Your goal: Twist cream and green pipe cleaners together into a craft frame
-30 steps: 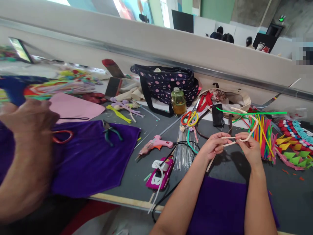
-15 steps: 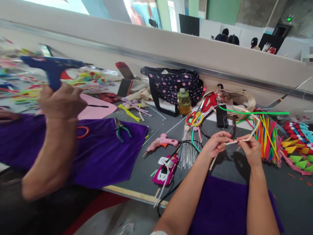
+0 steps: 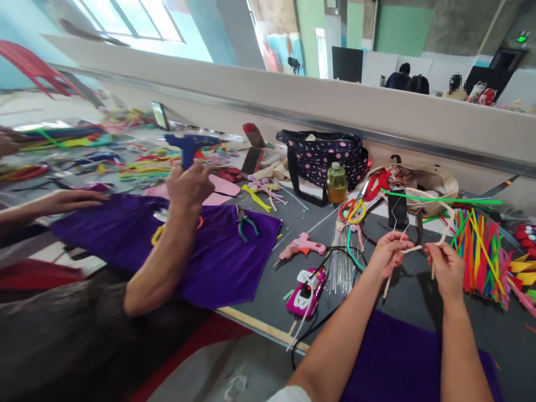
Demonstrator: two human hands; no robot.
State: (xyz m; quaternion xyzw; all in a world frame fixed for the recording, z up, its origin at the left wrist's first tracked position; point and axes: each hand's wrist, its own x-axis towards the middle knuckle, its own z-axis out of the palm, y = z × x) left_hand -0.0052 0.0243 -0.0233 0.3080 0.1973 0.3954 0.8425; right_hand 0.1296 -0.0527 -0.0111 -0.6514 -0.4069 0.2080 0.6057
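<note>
Both my hands are above the grey table at the right. My left hand [image 3: 392,254] pinches a cream fuzzy pipe cleaner [image 3: 412,249], and thin bent wires [image 3: 395,215] stick up by its fingers. A pale end of stem hangs below that hand. My right hand [image 3: 446,269] pinches the cream strand a little to the right, where it curves up and back in a loop. Beyond the hands, a bright green pipe cleaner [image 3: 444,199] runs across that loop. Purple cloth [image 3: 393,357] lies beneath my forearms.
A pink glue gun [image 3: 304,245], magenta toy-car-shaped device [image 3: 307,293], scissors [image 3: 352,211], wire bundle [image 3: 339,271] and bottle [image 3: 337,183] stand left of my hands. Coloured strips [image 3: 477,251] lie right. A co-worker's hand [image 3: 190,184] holds a blue glue gun [image 3: 190,146] over purple cloth.
The view has swung left, so things sit further right. My hands have drawn slightly apart along the cream pipe cleaner. The co-worker's glue gun is still raised.
</note>
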